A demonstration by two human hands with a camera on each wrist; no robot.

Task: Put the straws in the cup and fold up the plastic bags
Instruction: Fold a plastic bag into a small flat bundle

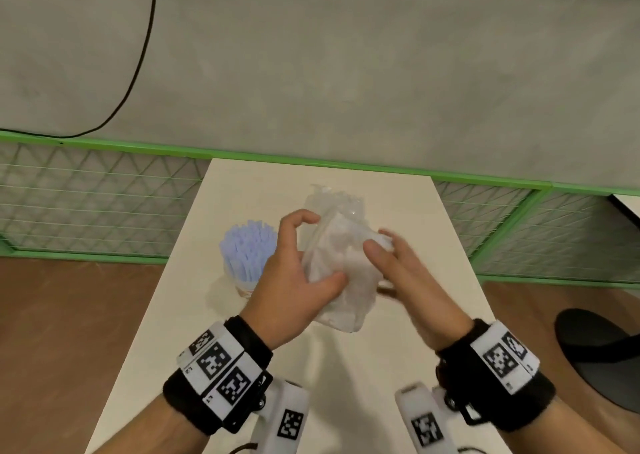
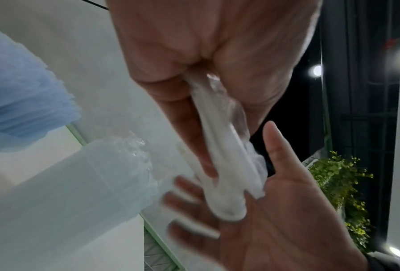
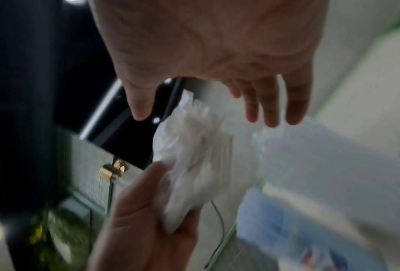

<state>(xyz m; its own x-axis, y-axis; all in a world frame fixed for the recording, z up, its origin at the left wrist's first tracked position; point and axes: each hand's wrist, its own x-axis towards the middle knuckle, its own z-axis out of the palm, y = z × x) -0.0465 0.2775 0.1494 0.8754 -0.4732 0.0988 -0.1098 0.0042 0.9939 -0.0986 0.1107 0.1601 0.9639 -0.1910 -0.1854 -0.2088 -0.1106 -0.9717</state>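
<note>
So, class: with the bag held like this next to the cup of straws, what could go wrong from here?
1. The left hand alone pinches the plastic bag; the right hand lies flat against it, so the fold might spring open.
2. The cup of straws stands just beside the left hand; a sideways sweep could tip it.

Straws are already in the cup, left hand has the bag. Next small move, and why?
Probably close the open right hand onto the crumpled clear plastic bag and fold it over: the left hand pinches it above the table, unfolded, while the pale blue straws already stand in the cup.
</note>
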